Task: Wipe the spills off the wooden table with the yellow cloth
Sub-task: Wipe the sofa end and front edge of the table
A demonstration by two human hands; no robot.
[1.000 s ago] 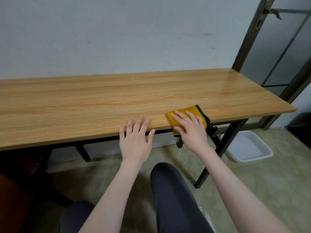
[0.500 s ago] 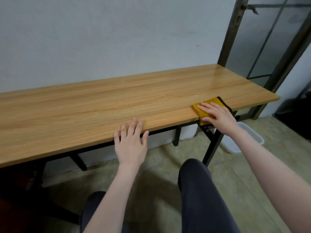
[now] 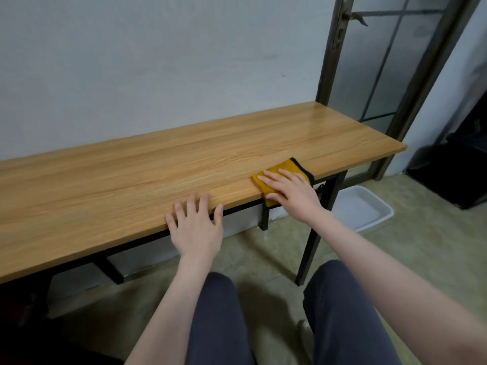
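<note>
Person seated at a long wooden table (image 3: 158, 180) set against a pale wall (image 3: 158, 61). Right hand (image 3: 292, 192) lies flat on a yellow cloth (image 3: 279, 173) at the table's near edge, toward the right end. Fingers (image 3: 271, 177) are straight and spread, pressing down on the cloth, not curled round it; the thumb sits at the edge, over the part of the cloth that hangs down past the table's front. The cloth has a dark trim along its far and right sides, and a small dark bit dangles below the edge. Left hand (image 3: 196, 227) rests at the near edge too, left of the cloth and apart from it, fingers straight and slightly spread, tips on the wood, palm off the edge, holding nothing. No spills can be made out on the wood; there is only some glare at the far right end. Black metal legs (image 3: 313, 233) under the table. White shallow tray (image 3: 361, 209) on the floor beneath the right end. Glass door with dark frame (image 3: 390, 61) behind the right end. Dark trousers (image 3: 218, 325) at bottom.
</note>
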